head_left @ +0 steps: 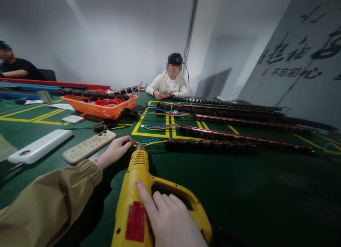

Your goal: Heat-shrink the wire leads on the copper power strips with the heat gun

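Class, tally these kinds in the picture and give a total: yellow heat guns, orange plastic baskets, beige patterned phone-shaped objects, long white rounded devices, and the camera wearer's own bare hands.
Yellow plastic heat gun: 1
Orange plastic basket: 1
Beige patterned phone-shaped object: 1
Long white rounded device: 1
Wearer's bare hands, left hand and right hand: 2
Total: 6

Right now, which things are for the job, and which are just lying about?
For the job, it seems:
heat gun, with the right hand on it
wires, at the left hand
nearest strip

Just lying about, it seems:
phone
white gadget
small white box
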Action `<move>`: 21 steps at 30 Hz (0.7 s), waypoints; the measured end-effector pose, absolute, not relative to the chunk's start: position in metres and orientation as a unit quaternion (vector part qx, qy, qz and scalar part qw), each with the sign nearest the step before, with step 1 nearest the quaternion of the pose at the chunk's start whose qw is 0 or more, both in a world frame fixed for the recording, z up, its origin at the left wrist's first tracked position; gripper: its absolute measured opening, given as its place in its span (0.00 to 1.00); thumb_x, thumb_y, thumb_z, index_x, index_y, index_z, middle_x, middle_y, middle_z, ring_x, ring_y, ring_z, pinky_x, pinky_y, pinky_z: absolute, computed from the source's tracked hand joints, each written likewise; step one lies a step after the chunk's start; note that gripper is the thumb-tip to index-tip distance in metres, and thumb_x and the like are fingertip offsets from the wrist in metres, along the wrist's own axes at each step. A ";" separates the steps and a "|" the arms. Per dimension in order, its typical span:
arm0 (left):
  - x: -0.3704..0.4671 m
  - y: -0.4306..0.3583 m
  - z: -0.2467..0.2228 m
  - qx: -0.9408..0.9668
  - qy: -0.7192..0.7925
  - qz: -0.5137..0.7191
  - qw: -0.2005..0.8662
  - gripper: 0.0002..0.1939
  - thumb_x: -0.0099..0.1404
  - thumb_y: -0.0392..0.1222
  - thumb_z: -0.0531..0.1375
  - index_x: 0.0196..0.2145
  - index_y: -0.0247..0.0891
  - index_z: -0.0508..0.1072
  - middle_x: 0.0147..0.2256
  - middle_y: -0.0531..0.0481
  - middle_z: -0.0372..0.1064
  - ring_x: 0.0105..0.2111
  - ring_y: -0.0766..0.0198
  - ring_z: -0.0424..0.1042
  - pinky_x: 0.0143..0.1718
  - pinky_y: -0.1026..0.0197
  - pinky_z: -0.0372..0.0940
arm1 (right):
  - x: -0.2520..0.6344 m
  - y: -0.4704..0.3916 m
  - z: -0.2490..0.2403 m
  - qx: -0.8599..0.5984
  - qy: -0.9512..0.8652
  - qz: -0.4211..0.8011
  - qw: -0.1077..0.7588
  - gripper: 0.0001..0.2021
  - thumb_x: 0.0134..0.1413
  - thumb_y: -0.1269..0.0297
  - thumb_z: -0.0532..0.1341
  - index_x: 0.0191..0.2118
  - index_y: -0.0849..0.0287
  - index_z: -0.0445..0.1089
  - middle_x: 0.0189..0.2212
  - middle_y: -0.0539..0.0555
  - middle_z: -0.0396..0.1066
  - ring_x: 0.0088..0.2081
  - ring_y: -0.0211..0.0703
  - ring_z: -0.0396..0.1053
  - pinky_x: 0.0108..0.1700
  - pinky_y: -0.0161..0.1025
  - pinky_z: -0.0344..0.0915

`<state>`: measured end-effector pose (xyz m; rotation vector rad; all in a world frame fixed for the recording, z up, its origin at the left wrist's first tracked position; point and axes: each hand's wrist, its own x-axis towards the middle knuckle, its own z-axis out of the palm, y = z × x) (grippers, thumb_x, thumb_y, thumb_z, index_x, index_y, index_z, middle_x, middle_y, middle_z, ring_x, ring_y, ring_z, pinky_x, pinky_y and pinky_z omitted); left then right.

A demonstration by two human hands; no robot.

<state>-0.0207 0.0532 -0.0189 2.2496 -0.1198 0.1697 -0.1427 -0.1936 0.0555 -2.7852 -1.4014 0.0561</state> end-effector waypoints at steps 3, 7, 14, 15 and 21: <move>-0.019 0.058 -0.023 0.885 -0.058 0.059 0.457 0.13 0.62 0.43 0.49 0.37 0.34 0.70 0.36 0.51 0.69 0.37 0.64 0.66 0.42 0.64 0.59 | -0.144 -0.182 0.053 -0.894 -0.446 0.026 0.014 0.46 0.44 0.61 0.60 0.66 0.66 0.35 0.33 0.56 0.66 0.31 0.48 0.66 0.33 0.43 0.61; -0.017 0.061 -0.027 0.873 -0.071 0.052 0.479 0.14 0.61 0.43 0.50 0.38 0.33 0.69 0.38 0.49 0.69 0.39 0.63 0.67 0.45 0.62 0.59 | -0.149 -0.173 0.045 -0.899 -0.436 -0.018 0.019 0.45 0.45 0.60 0.60 0.66 0.65 0.37 0.30 0.55 0.65 0.29 0.49 0.66 0.29 0.45 0.62; -0.022 0.062 -0.026 0.829 -0.091 0.019 0.551 0.17 0.62 0.47 0.52 0.43 0.31 0.67 0.40 0.44 0.69 0.41 0.61 0.68 0.45 0.59 0.62 | -0.159 -0.175 0.046 -0.903 -0.416 -0.107 -0.001 0.36 0.51 0.68 0.54 0.65 0.65 0.43 0.28 0.55 0.63 0.26 0.47 0.65 0.26 0.44 0.60; -0.023 0.062 -0.026 0.823 -0.093 0.017 0.561 0.18 0.62 0.48 0.53 0.43 0.31 0.67 0.41 0.44 0.69 0.42 0.60 0.68 0.46 0.58 0.62 | -0.160 -0.175 0.048 -0.902 -0.417 -0.109 -0.001 0.35 0.51 0.68 0.53 0.65 0.65 0.44 0.27 0.55 0.63 0.26 0.47 0.65 0.26 0.43 0.59; -0.026 0.061 -0.024 0.818 -0.072 0.076 0.566 0.21 0.62 0.51 0.55 0.45 0.31 0.68 0.42 0.42 0.69 0.41 0.61 0.68 0.46 0.58 0.64 | -0.158 -0.183 0.043 -0.901 -0.417 -0.111 0.036 0.40 0.48 0.64 0.56 0.66 0.63 0.39 0.29 0.54 0.64 0.27 0.46 0.64 0.28 0.43 0.58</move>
